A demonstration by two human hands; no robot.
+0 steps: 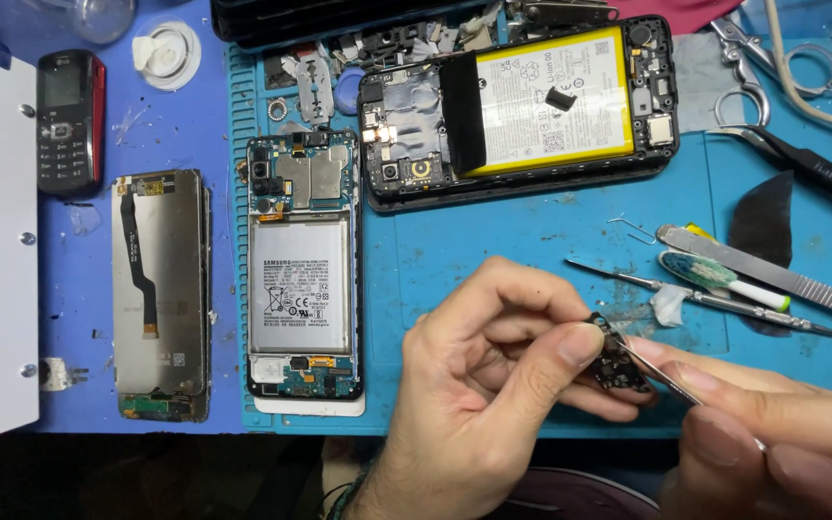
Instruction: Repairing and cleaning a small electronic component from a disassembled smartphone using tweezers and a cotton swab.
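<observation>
- Your left hand (493, 376) is pinching the small black circuit board (616, 362) at its fingertips.
- Your right hand (772, 424) is gripping tweezers (662, 376), tips touching the board; keep them steady.

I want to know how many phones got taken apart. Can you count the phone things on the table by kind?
Opened phones with the battery showing: 2, one upright and one lying sideways
Loose screen panels: 1
Old button phones: 1
Small circuit boards, pinched in the left hand: 1
Total: 5
</observation>
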